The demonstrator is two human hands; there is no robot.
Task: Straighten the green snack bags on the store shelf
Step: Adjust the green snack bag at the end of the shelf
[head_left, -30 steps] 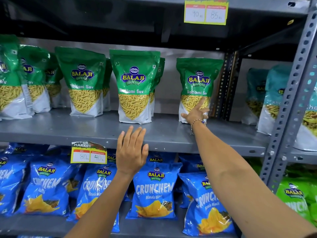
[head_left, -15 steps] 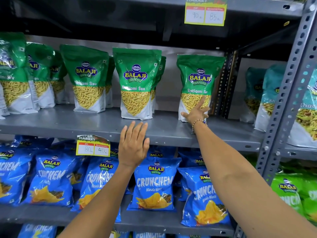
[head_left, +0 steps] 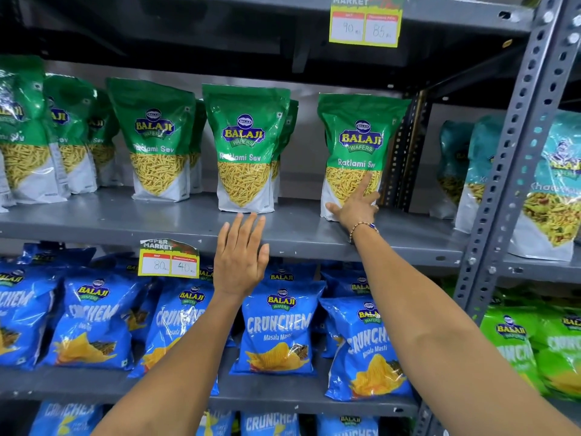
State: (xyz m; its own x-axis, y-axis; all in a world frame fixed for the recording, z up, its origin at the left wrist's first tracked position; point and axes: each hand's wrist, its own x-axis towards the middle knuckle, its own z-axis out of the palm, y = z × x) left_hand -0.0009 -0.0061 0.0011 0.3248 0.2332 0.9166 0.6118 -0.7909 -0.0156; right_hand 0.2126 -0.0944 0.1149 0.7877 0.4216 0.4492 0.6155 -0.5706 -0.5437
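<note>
Up close, two bare hands reach toward upright green snack bags.
Right hand [head_left: 356,206], fingers spread, touches the rightmost green bag [head_left: 358,146]; left hand [head_left: 240,256] hovers flat, holding nothing.

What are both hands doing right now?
Left hand: open, holding nothing, raised below the shelf edge.
Right hand: open, fingers spread against the rightmost green bag.

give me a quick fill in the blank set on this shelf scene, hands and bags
1. The right hand touches the rightmost ____ snack bag.
2. The left hand hovers open, touching ____ bag.
3. The shelf below holds ____ Crunchem bags.
4. The bracelet is on the ____ wrist.

Missing words: green; no; blue; right
</note>
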